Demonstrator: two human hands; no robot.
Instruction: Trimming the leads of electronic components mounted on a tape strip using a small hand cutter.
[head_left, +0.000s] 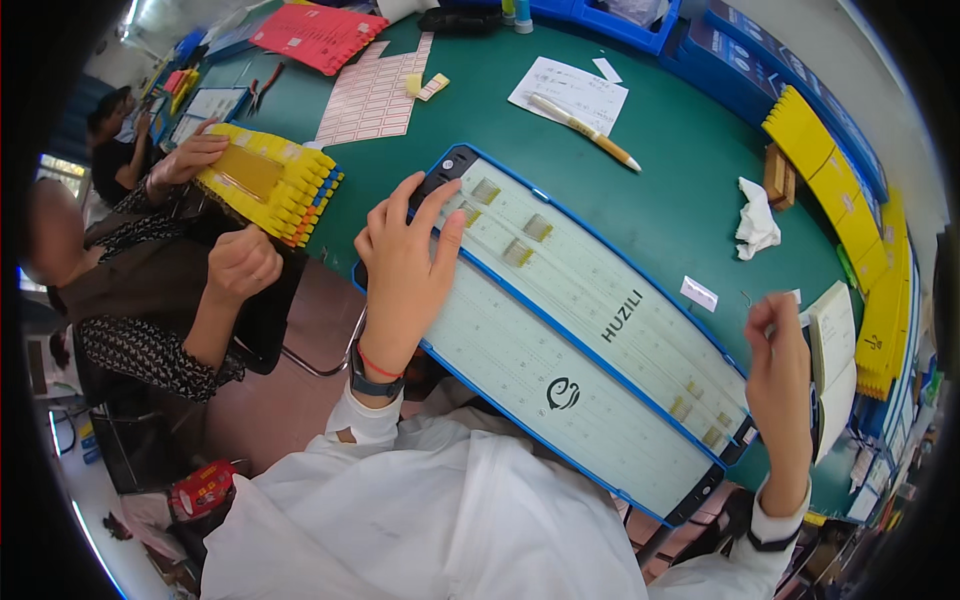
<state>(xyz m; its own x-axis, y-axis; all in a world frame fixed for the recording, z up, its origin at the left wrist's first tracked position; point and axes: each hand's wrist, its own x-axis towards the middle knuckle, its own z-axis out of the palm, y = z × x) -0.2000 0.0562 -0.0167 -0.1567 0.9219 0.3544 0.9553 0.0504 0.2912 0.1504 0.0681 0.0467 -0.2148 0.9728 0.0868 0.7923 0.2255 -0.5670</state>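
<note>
A long flat case (pixel 480 335) with a blue frame, dark end pieces and two pale translucent panels lies slanted, partly over the table edge and my lap. Several small yellowish ribbed pieces (pixel 519 252) show through the farther panel, near both of its ends. My left hand (pixel 412 270) rests with fingers spread over the case's left end. Just beyond the right end, my right hand (pixel 780 365) is raised with its fingers curled together; whatever they may hold is hidden. A small white label-like piece (pixel 699 294) lies on the table near the case's far edge.
On the green table (pixel 450 110) lie a pen (pixel 590 134) on a written paper, a label sheet (pixel 375 100), crumpled tissue (pixel 757 218) and an open notebook (pixel 832 360). Yellow packs (pixel 850 200) line the right. At left, a co-worker's hands hold a yellow pack (pixel 265 180).
</note>
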